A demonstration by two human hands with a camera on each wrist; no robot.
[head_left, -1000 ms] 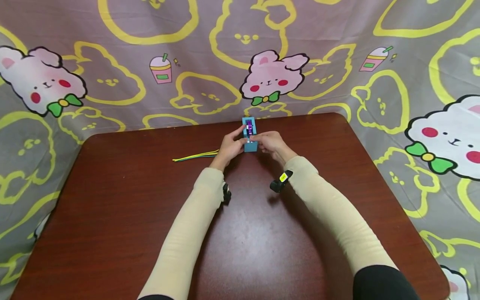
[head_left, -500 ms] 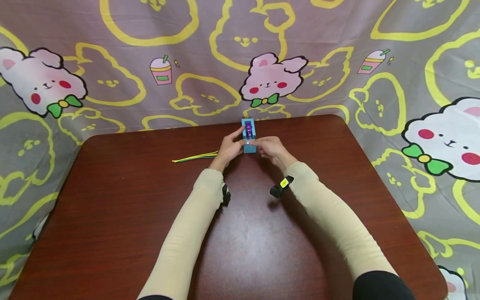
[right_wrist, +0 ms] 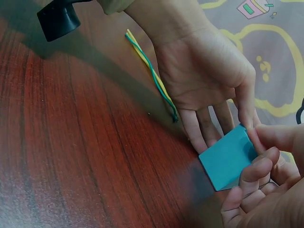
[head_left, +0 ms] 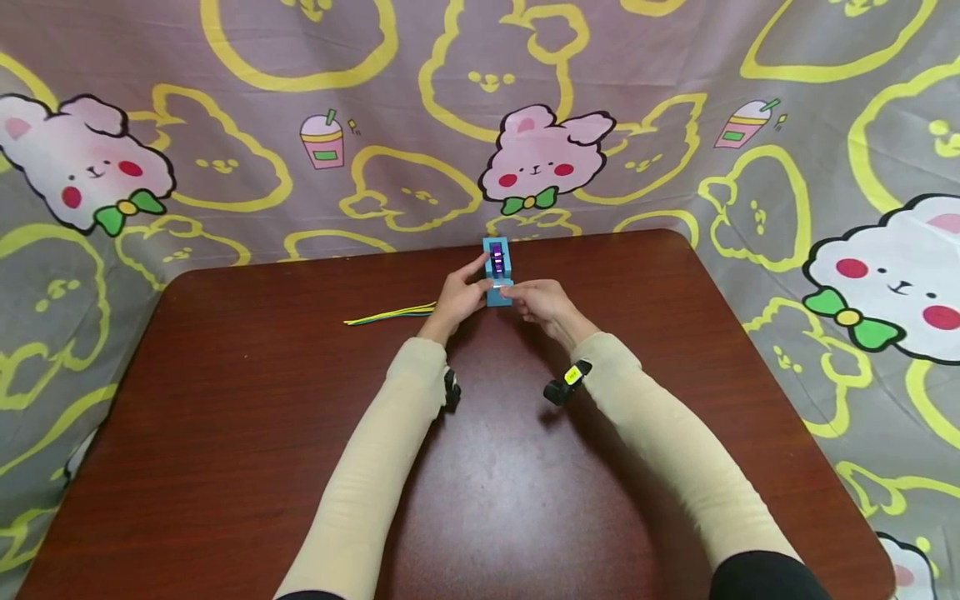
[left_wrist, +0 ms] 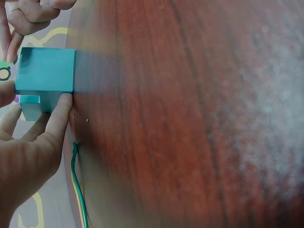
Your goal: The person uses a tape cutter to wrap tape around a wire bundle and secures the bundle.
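Observation:
A blue tape dispenser (head_left: 498,297) with a shiny purple roll (head_left: 497,257) stands on the table near its back edge. My left hand (head_left: 459,293) grips the dispenser from the left, fingers along its side and thumb at the front top. At the toothed front edge, my right hand (head_left: 547,302) pinches the tape's end between thumb and forefinger, its other fingers curled. The left wrist view shows the dispenser's plain front (left_wrist: 47,69) between both hands. In the right wrist view, my fingers cover part of the dispenser (right_wrist: 225,156), and the tape strip itself is hidden.
Yellow and green thin strands (head_left: 390,313) lie on the brown wooden table (head_left: 262,400), left of my left hand. Behind the table hangs a cartoon-printed cloth (head_left: 420,108). A black wrist camera (head_left: 566,383) juts out under my right forearm.
My right hand has drawn a short way toward me, from beside the purple roll to the dispenser's front edge. The left hand keeps its grip, and the dispenser stays in place.

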